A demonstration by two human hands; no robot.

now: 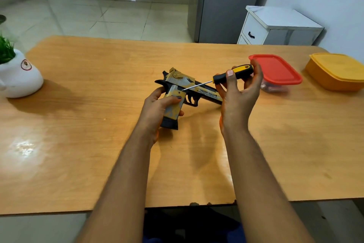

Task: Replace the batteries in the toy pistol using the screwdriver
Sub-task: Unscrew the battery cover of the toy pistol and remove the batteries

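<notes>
At the centre of the frame the left hand (pixel 157 104) grips the gold-and-black plastic toy pistol (pixel 185 91) while the right hand (pixel 239 87) pinches the yellow-and-black-handled screwdriver (pixel 224 77), tip at the grip's screw, apparently unscrewing; next calls for steady turning.

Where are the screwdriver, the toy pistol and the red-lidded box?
screwdriver (pixel 233 74): head view, on its black-and-yellow handle.
toy pistol (pixel 206 93): head view, on the lettered barrel side.
red-lidded box (pixel 275 70): head view, on the lid.
</notes>
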